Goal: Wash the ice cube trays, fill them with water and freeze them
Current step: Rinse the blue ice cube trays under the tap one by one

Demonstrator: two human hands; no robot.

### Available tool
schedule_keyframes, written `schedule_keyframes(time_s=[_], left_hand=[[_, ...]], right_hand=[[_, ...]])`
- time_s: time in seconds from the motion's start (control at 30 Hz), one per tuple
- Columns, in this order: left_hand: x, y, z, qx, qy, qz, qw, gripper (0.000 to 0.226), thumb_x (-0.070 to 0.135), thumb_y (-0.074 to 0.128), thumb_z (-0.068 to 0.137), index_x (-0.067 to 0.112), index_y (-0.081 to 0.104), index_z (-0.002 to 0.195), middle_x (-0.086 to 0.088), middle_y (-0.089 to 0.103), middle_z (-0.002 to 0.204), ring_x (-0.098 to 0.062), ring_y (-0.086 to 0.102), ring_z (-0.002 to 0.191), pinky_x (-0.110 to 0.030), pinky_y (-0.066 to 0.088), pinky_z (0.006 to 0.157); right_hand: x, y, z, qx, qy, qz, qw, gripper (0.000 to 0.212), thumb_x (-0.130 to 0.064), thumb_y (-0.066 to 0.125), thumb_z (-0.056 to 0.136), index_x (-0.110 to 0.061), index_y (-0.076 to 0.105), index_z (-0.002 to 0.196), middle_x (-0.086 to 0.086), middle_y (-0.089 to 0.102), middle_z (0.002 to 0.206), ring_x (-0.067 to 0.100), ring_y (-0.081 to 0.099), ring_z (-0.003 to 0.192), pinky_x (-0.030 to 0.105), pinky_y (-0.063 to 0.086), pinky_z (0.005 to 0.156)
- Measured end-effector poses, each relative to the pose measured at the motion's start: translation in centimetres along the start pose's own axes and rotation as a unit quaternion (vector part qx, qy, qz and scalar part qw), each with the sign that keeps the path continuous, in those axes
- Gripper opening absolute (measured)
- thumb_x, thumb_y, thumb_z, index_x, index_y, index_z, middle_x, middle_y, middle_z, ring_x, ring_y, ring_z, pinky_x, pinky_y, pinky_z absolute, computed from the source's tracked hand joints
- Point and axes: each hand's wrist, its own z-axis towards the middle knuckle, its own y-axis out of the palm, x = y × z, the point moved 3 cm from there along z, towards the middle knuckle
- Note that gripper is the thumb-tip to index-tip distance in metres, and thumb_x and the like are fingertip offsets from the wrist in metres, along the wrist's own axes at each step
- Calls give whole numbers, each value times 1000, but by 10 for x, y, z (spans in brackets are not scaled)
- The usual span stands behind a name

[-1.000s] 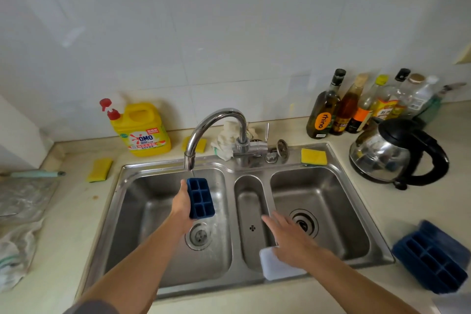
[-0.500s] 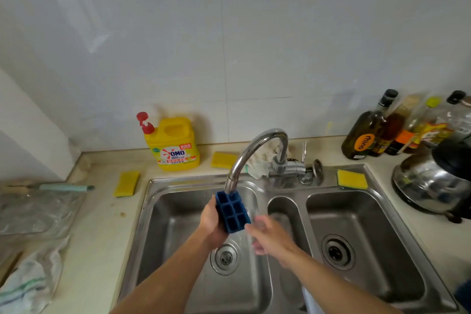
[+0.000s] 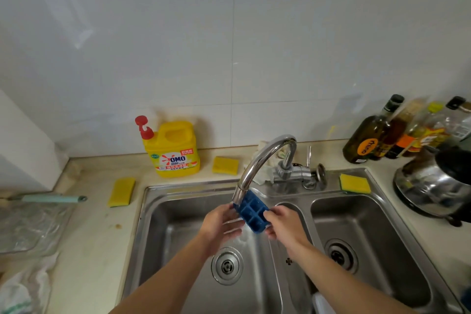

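Observation:
A small blue ice cube tray [image 3: 252, 213] hangs tilted right under the mouth of the chrome tap [image 3: 265, 160], above the left basin of the steel sink [image 3: 188, 191]. Its compartments face me. My left hand [image 3: 220, 224] holds the tray's left edge, with water running over its fingers. From the other side my right hand [image 3: 283, 224] pinches the right edge with thumb and fingers.
A yellow detergent jug [image 3: 173, 150] stands behind the sink. Yellow sponges lie on the counter [image 3: 121, 191], [image 3: 225, 165] and on the sink's back rim [image 3: 354, 183]. Bottles [image 3: 369, 132] and a steel kettle [image 3: 433, 186] crowd the right. A plastic sheet and cloth lie left.
My right hand came from the front of the sink to the tray and took its right edge. The tray tilted under the tap. My view shifted left, dropping the other blue tray from sight.

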Motion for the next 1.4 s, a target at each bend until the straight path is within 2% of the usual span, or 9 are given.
schedule_keyframes(time_s=[0.17, 0.33, 0.53, 0.63, 0.77, 0.97, 1.1, 1.23, 1.4], left_hand=[[-1, -1, -8, -16, 13, 22, 1000, 28, 11, 50, 101, 13, 62, 126, -15, 75, 113, -31, 74, 102, -40, 58, 83], [0, -3, -13, -1, 29, 26, 999, 27, 4, 52, 98, 5, 63, 123, -21, 72, 107, -32, 72, 88, -37, 57, 76], [-1, -10, -20, 54, 47, 28, 997, 19, 8, 54, 101, 1, 60, 118, -22, 72, 105, -32, 75, 87, -34, 58, 72], [3, -7, -22, 65, 57, 3, 996, 19, 8, 54, 102, 2, 58, 120, -21, 74, 105, -32, 76, 89, -35, 58, 71], [-3, 6, -27, 42, 54, 34, 997, 22, 15, 59, 101, 6, 57, 121, -14, 77, 104, -28, 77, 94, -34, 60, 72], [6, -3, -27, 84, 51, 59, 993, 19, 13, 49, 104, 11, 60, 119, -11, 78, 102, -24, 77, 90, -34, 60, 70], [10, -1, -28, 73, 58, 108, 990, 18, 15, 55, 100, 14, 58, 117, -11, 75, 105, -22, 77, 86, -31, 60, 68], [3, -10, -24, 110, 26, 93, 989, 22, 9, 45, 102, 13, 61, 116, -13, 76, 102, -27, 76, 90, -31, 59, 66], [-4, -2, -20, 62, -1, 26, 998, 23, 0, 47, 98, 5, 63, 114, -13, 72, 84, -27, 69, 73, -37, 58, 68]], right_hand=[[-10, 5, -4, -36, -51, -56, 996, 13, -12, 65, 98, -24, 67, 95, 8, 75, 91, 9, 67, 61, 20, 53, 55], [5, 7, 0, -49, -39, -71, 996, 11, -12, 61, 101, -18, 71, 101, 11, 75, 86, 10, 66, 58, 21, 51, 53], [21, 17, 12, -73, 51, 11, 996, 9, -21, 63, 101, -18, 66, 109, 12, 77, 93, 25, 74, 74, 36, 64, 68], [18, 20, 13, -102, 86, 71, 989, 14, -25, 63, 102, -16, 63, 112, 16, 75, 99, 25, 74, 70, 34, 62, 63], [16, 11, 21, -75, 75, 84, 991, 16, -23, 56, 106, -10, 64, 111, 20, 74, 100, 29, 72, 73, 39, 64, 70], [8, 24, 22, -79, 39, 42, 995, 10, -21, 54, 106, -18, 63, 101, 19, 75, 91, 21, 70, 57, 32, 61, 57], [9, 24, 25, -50, 64, 57, 995, 14, -18, 49, 107, -17, 60, 99, 20, 71, 95, 22, 66, 57, 35, 60, 58], [-2, 31, 22, -59, -26, 0, 998, 15, -21, 56, 104, -11, 67, 105, 16, 73, 89, 17, 65, 56, 31, 57, 58], [-22, 33, 13, -51, -111, -22, 992, 8, -23, 59, 102, -26, 64, 97, 8, 72, 91, 14, 70, 65, 22, 56, 57]])
